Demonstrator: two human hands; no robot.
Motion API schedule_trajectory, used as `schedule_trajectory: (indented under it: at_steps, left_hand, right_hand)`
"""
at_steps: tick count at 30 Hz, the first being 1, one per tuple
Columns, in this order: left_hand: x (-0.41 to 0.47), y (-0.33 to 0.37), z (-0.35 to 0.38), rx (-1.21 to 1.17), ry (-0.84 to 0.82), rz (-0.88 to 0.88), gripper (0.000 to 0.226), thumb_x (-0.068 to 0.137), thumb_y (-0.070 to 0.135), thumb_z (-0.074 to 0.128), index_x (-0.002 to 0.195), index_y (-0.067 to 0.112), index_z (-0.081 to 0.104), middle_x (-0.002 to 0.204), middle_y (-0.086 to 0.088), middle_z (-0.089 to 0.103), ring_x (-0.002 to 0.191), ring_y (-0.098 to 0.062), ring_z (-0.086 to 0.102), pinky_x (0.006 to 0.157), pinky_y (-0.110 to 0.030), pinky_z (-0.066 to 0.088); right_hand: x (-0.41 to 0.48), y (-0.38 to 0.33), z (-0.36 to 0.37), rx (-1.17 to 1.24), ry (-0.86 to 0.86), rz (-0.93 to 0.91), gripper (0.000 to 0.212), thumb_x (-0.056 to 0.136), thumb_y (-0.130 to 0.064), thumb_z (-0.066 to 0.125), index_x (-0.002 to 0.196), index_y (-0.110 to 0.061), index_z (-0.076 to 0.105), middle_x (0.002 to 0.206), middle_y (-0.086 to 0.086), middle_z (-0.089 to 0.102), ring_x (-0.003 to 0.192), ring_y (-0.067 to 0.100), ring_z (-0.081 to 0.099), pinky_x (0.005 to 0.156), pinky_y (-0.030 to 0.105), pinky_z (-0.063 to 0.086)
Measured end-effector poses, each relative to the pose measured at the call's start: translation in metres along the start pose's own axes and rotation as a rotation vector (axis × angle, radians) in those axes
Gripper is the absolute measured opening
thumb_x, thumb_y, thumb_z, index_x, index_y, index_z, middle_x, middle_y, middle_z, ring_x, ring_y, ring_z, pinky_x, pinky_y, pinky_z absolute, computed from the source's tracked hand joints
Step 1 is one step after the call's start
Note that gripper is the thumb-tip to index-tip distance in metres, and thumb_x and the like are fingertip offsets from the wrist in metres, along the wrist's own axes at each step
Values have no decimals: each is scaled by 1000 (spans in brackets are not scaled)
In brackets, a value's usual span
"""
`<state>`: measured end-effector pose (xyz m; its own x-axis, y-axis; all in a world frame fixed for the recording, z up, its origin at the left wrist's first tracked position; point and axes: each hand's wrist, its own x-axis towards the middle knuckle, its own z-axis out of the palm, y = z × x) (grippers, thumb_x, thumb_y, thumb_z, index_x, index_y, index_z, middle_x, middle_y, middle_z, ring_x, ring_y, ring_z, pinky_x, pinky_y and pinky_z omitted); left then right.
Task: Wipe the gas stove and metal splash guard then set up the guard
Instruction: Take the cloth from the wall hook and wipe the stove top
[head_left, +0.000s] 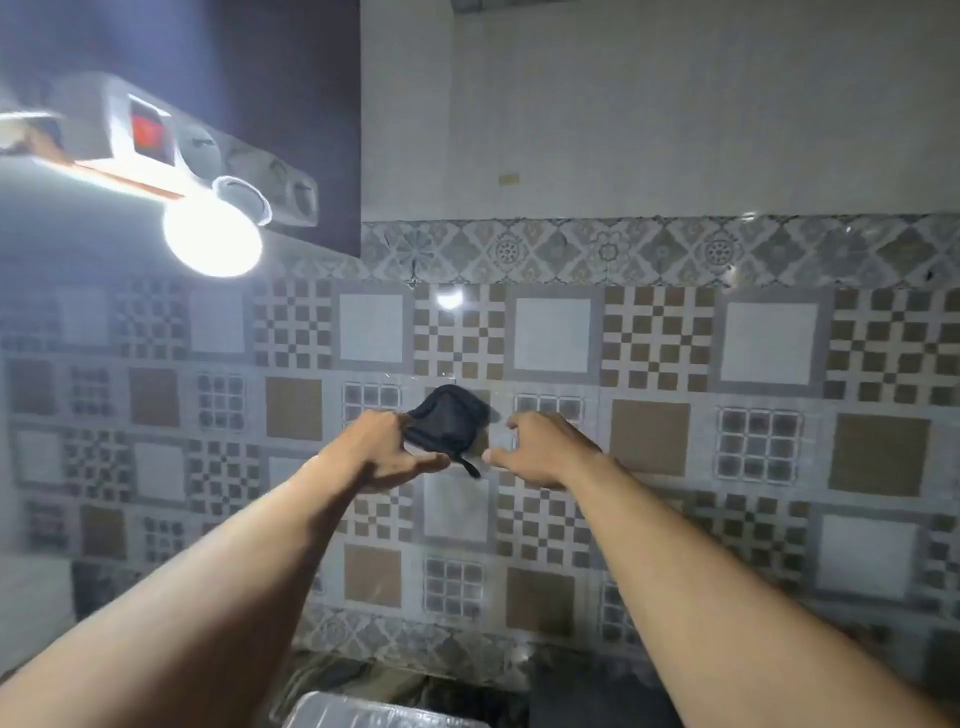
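The tiled wall (649, 338) fills nearly everything ahead, patterned squares running from nine o'clock across to three. A lit bulb (213, 236) glares at ten o'clock under a switch board (171, 140), washing out that corner.

Both arms reach up toward the centre. The left hand (387, 449) has its grip closed on a dark cloth (447, 421), bunched against the tiles just above the fingers. The right hand (540, 449) hangs just beside it at its three o'clock, fingers loosely spread, holding nothing.

To my eye the cloth is being fetched or sorted out for wiping. It would do well to shake it flat and fold it into a pad, so a broad clean face meets the metal.

The stove is out of sight below. At six o'clock a shiny ribbed edge (384, 714) pokes in, perhaps the splash guard; too cropped to say. Whether the cloth hangs from a hook, I cannot tell.
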<state>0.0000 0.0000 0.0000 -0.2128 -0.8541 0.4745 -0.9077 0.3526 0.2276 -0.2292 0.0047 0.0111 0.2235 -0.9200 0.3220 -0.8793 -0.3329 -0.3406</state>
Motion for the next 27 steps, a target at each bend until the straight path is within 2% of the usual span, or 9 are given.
schedule_trajectory:
  at_steps: [4, 6, 8, 11, 13, 16, 21, 24, 27]
  left_hand:
    - [36, -26, 13, 36, -36, -71, 71, 78, 72, 59, 121, 16, 65, 116, -9, 71, 98, -22, 67, 87, -35, 55]
    - [54, -38, 23, 51, -20, -104, 72, 82, 68, 60, 126, 11, 61, 121, -12, 68, 107, -26, 64, 90, -35, 51]
    - [68, -49, 33, 55, 24, -111, 64, 88, 61, 56, 126, 10, 60, 122, -13, 65, 111, -29, 62, 93, -38, 51]
    - [87, -61, 51, -9, 62, -87, 37, 99, 39, 48, 120, 12, 62, 115, -13, 65, 103, -29, 64, 90, -42, 54]
    - [95, -65, 62, -46, 94, -72, 28, 99, 28, 49, 119, 14, 61, 114, -10, 65, 98, -26, 64, 87, -39, 55]
    - [104, -70, 75, -104, 209, -64, 25, 97, 26, 54, 118, 16, 61, 108, -3, 63, 95, -23, 63, 83, -37, 56]
    - [114, -75, 79, -198, 279, -87, 13, 95, 24, 57, 95, 16, 68, 89, 0, 64, 85, -20, 65, 67, -24, 44]
    - [115, -73, 65, -374, 296, -144, 13, 94, 22, 56, 93, 17, 67, 93, -3, 68, 90, -23, 65, 76, -35, 56]
    - [113, -67, 48, -463, 232, -177, 11, 95, 23, 58, 92, 18, 67, 97, -7, 70, 93, -25, 65, 79, -39, 58]
  right_hand:
    - [49, -9, 28, 23, 67, -29, 64, 93, -44, 60, 147, -19, 39, 145, 6, 51, 123, 30, 54, 90, 38, 48]
    - [74, -12, 43, 48, 118, -58, 57, 95, -38, 58, 145, -18, 41, 143, 8, 51, 124, 30, 53, 97, 41, 48]
    - [95, -14, 53, 38, 173, -72, 51, 98, -31, 55, 145, -13, 42, 141, 10, 49, 125, 31, 51, 101, 40, 45]
    - [117, -13, 67, -18, 246, -77, 47, 100, -27, 52, 143, -11, 43, 139, 11, 51, 123, 33, 51, 99, 41, 46]
    - [130, -11, 75, -19, 299, -81, 42, 100, -26, 53, 139, -12, 48, 134, 10, 55, 120, 32, 53, 97, 42, 47]
    - [146, -6, 85, -15, 377, -62, 32, 98, -24, 56, 128, -11, 57, 122, 9, 62, 111, 29, 57, 92, 42, 50]
    - [154, -5, 83, -22, 445, -34, 20, 98, -18, 53, 105, -7, 69, 104, 12, 67, 95, 30, 62, 79, 40, 54]
    - [149, -5, 69, 69, 423, -21, 21, 97, -17, 53, 95, -5, 71, 92, 11, 70, 85, 29, 63, 72, 36, 55]
    - [138, -6, 53, 180, 339, 26, 22, 94, -15, 52, 87, -4, 69, 83, 12, 69, 78, 28, 64, 66, 35, 53]
